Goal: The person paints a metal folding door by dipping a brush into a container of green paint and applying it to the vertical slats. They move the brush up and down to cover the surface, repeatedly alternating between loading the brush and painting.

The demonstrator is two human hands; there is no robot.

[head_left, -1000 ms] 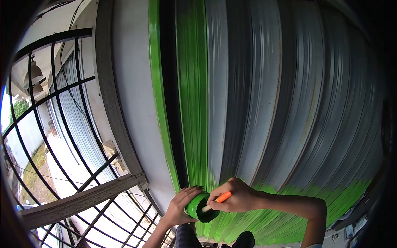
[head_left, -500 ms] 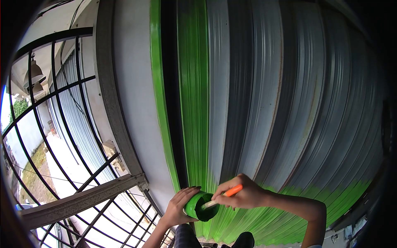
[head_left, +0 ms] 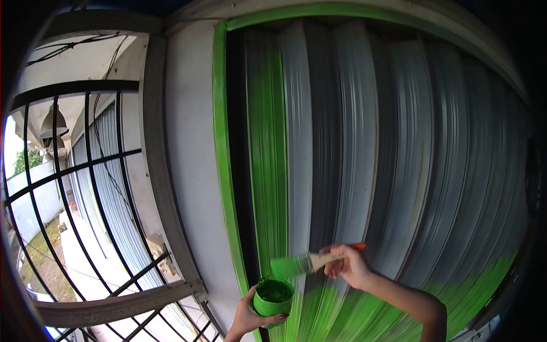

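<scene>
My left hand [head_left: 250,313] is wrapped round a small green paint container [head_left: 273,299], its open top facing up with dark green paint inside. In my right hand [head_left: 350,267] is a paintbrush [head_left: 319,261] with a pale wooden handle and an orange end. Its bristles [head_left: 289,267] are coated in green and point left, just above the container's rim. Behind both hands stands a corrugated metal shutter [head_left: 356,142], grey in its upper right part. A fold at its left [head_left: 266,165] and its lower part are green.
A green frame edge [head_left: 223,154] borders the shutter beside a pale wall [head_left: 194,142]. At the left, black metal bars [head_left: 74,167] and a grey post [head_left: 162,148] stand before a yard. A hanging lamp [head_left: 54,122] shows beyond the bars.
The brush has come out of the container and now sits above it, its green bristles showing. The view has tilted upward, bringing the shutter's top frame into sight.
</scene>
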